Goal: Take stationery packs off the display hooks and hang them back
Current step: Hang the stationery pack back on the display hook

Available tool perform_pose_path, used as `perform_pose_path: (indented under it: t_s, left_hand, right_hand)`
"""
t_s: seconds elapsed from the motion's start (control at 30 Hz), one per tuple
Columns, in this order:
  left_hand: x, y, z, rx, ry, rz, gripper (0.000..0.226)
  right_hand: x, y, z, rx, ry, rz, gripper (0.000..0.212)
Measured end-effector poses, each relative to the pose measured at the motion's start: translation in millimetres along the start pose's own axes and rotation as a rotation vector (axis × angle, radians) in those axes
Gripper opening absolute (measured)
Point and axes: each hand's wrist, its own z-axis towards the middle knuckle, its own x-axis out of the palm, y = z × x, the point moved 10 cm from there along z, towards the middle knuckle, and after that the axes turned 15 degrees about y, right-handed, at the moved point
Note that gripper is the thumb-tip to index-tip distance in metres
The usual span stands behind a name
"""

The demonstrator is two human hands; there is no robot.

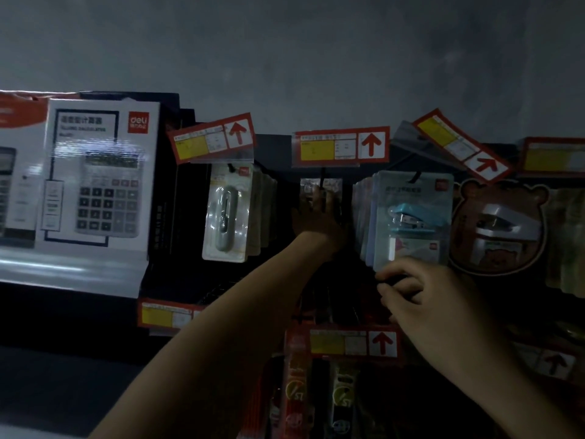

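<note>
Left hand (316,217) is up at the centre hook (323,182), fingers on the small pack (308,186) hanging there; too dark to tell the grip. Right hand (424,296) is centre right, fingers curled just under the blue stapler pack (411,217); can't tell if it holds anything.

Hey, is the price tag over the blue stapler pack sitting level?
No, the price tag above the blue stapler pack is tilted, with its right end hanging lower than its left.

A calculator box (101,182) is placed leftmost, and a cutter pack (226,213), a stapler pack (411,217) and a bear-shaped pack (497,226) are hung successively rightward.
</note>
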Motion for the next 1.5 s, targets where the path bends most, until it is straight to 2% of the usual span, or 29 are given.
perform_pose_path:
  t_s: [0.27, 0.4, 0.73, 0.97, 1.07, 1.17, 1.37, 1.5]
  left_hand:
    - [4.1, 3.2, 13.2, 0.065, -0.050, -0.033, 0.081]
    - [4.9, 3.9, 15.1, 0.047, -0.023, 0.030, 0.085]
    - [-2.4, 0.9, 11.8, 0.050, -0.079, 0.028, 0.081]
    - [-9.6, 0.1, 7.1, 0.074, -0.112, 0.029, 0.076]
    - [-21.0, -2.7, -8.3, 0.109, -0.177, 0.047, 0.068]
    - [-28.9, -7.6, -29.2, 0.126, -0.113, 0.026, 0.066]
    - [-51.6, -21.8, -112.4, 0.216, -0.113, 0.090, 0.059]
    - [-63.5, -21.9, -179.3, 0.239, -0.156, 0.125, 0.063]
  right_hand:
    - [4.1, -0.3, -1.2, 0.029, -0.007, -0.045, 0.007]
    - [3.1, 0.1, 0.3, 0.034, -0.002, -0.065, 0.006]
    - [3.9, 2.5, 0.6, 0.013, 0.018, -0.080, 0.004]
    - [-0.1, 6.2, -3.3, -0.018, -0.017, -0.053, 0.010]
    - [-3.4, 12.1, -10.1, -0.055, -0.044, -0.018, 0.019]
    - [-7.8, 14.0, -16.2, -0.072, -0.075, 0.000, 0.020]
    - [-8.3, 13.5, -21.3, -0.084, -0.083, 0.110, 0.011]
    - [1.3, 18.2, -28.6, -0.125, -0.074, 0.205, 0.006]
